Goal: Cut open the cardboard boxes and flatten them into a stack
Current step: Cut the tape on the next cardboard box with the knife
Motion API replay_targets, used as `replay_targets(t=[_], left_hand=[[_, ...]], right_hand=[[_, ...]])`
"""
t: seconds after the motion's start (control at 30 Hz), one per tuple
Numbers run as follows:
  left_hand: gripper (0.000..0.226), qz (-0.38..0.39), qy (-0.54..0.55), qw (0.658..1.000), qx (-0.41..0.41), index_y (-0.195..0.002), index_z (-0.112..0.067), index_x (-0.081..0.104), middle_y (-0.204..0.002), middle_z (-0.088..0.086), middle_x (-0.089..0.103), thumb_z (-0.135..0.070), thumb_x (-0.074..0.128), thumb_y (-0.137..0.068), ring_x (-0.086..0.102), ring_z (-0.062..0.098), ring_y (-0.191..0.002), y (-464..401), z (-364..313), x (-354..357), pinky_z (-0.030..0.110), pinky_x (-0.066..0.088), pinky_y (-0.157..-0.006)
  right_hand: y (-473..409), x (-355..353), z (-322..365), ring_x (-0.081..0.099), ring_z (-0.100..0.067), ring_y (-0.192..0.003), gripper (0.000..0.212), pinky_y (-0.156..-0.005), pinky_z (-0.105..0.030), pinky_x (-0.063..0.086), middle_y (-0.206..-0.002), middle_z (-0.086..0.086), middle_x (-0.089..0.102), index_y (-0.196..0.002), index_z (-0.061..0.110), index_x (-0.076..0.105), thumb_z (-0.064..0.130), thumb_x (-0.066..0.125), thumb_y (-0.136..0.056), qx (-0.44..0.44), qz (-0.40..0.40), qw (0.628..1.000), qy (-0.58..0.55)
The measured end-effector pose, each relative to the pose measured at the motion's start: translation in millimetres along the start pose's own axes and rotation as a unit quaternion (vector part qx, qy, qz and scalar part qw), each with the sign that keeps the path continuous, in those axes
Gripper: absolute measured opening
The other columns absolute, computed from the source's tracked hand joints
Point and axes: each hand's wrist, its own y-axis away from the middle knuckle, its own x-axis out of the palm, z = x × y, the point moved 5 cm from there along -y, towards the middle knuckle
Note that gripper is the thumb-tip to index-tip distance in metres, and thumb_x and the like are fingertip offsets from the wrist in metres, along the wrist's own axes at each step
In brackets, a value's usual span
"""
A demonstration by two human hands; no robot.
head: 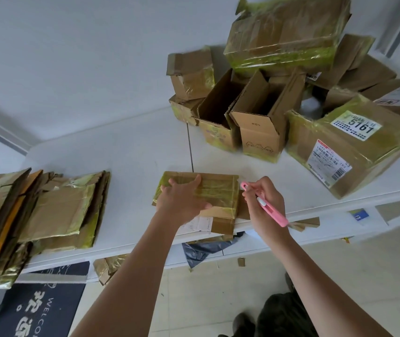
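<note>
Fingers (195, 182) of the left hand (182, 200) spread flat on a taped box (218, 193).
Right hand (263, 203), at 3 o'clock, grips a pink cutter (270, 210); flattened stack (36, 215) at 9 o'clock on the tabletop (126, 154).

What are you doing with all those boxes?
A person is cutting boxes open and squashing them flat. The left hand presses down on a small taped box near the table edge. The right hand holds a pink cutter at that box's right side. A stack of flat boxes lies on the left, and a pile of boxes not yet flattened waits at the back right.
</note>
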Motion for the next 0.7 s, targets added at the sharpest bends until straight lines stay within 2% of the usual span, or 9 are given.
replay_targets(t=[0.1, 0.2, 0.27, 0.33, 0.4, 0.53, 0.6, 0.7], left_hand=[[0.087, -0.005, -0.014, 1.000, 0.001, -0.155, -0.046, 0.002, -0.160, 0.029, 0.011, -0.068, 0.053, -0.087, 0.017, 0.049, -0.146, -1, 0, 2, 0.054, 0.032, -0.114], [0.088, -0.006, -0.018, 1.000, 0.003, -0.155, -0.046, 0.002, -0.159, 0.030, 0.012, -0.069, 0.052, -0.087, 0.018, 0.049, -0.145, -2, 1, 3, 0.054, 0.032, -0.115], [0.089, -0.006, -0.019, 1.000, 0.005, -0.155, -0.046, 0.002, -0.159, 0.029, 0.015, -0.070, 0.052, -0.086, 0.020, 0.048, -0.145, -2, 1, 3, 0.054, 0.033, -0.114], [0.088, -0.008, -0.022, 1.000, 0.006, -0.155, -0.046, 0.002, -0.159, 0.029, 0.015, -0.071, 0.051, -0.086, 0.021, 0.048, -0.145, -2, 2, 4, 0.054, 0.033, -0.114], [0.088, -0.011, -0.020, 1.000, 0.007, -0.155, -0.046, 0.002, -0.159, 0.029, 0.015, -0.071, 0.051, -0.086, 0.020, 0.048, -0.145, -2, 3, 3, 0.054, 0.033, -0.114], [0.086, -0.012, -0.005, 1.000, 0.009, -0.155, -0.047, 0.005, -0.159, 0.027, 0.017, -0.069, 0.053, -0.087, 0.022, 0.047, -0.145, -1, 2, 2, 0.054, 0.034, -0.113], [0.086, -0.012, -0.002, 1.000, 0.009, -0.155, -0.047, 0.005, -0.159, 0.027, 0.017, -0.069, 0.053, -0.087, 0.021, 0.047, -0.145, -1, 2, 2, 0.053, 0.033, -0.114], [0.086, -0.012, 0.004, 1.000, 0.010, -0.155, -0.047, 0.006, -0.159, 0.028, 0.016, -0.068, 0.055, -0.087, 0.019, 0.047, -0.146, 0, 2, 1, 0.053, 0.032, -0.114]], right_hand=[[8, -2, 7, 0.052, -0.016, -0.051, 0.022, -0.046, -0.009, 0.034, -0.065, -0.012, 0.063, -0.079, 0.008, 0.046, -0.005, 0.057, -0.093, -0.047, 0.020, 0.998, 0.024], [21, 1, 7, 0.055, -0.001, -0.052, 0.025, -0.049, -0.004, 0.035, -0.066, 0.009, 0.059, -0.080, 0.010, 0.046, -0.010, 0.056, -0.091, -0.054, 0.031, 0.998, 0.028], [24, 0, 5, 0.054, -0.001, -0.051, 0.024, -0.049, -0.005, 0.035, -0.066, 0.013, 0.057, -0.080, 0.009, 0.046, -0.009, 0.057, -0.092, -0.052, 0.033, 0.998, 0.027], [21, -4, 3, 0.053, -0.007, -0.049, 0.020, -0.045, -0.012, 0.036, -0.068, 0.010, 0.060, -0.079, 0.006, 0.047, -0.001, 0.058, -0.094, -0.050, 0.037, 0.998, 0.020], [17, -10, 0, 0.056, -0.018, -0.051, 0.015, -0.042, -0.029, 0.043, -0.072, 0.002, 0.066, -0.082, 0.006, 0.051, 0.010, 0.057, -0.095, -0.033, 0.014, 0.999, 0.004], [5, -7, -6, 0.062, -0.037, -0.066, 0.014, -0.055, -0.052, 0.051, -0.076, -0.011, 0.067, -0.088, 0.010, 0.054, 0.023, 0.054, -0.093, -0.009, -0.018, 1.000, -0.007], [1, 0, -8, 0.063, -0.041, -0.068, 0.014, -0.056, -0.057, 0.051, -0.076, -0.019, 0.066, -0.087, 0.017, 0.051, 0.027, 0.055, -0.095, -0.010, -0.011, 1.000, -0.001], [-2, 4, -11, 0.063, -0.041, -0.068, 0.015, -0.057, -0.056, 0.051, -0.076, -0.019, 0.066, -0.086, 0.018, 0.051, 0.024, 0.057, -0.098, -0.001, -0.016, 1.000, 0.007]])
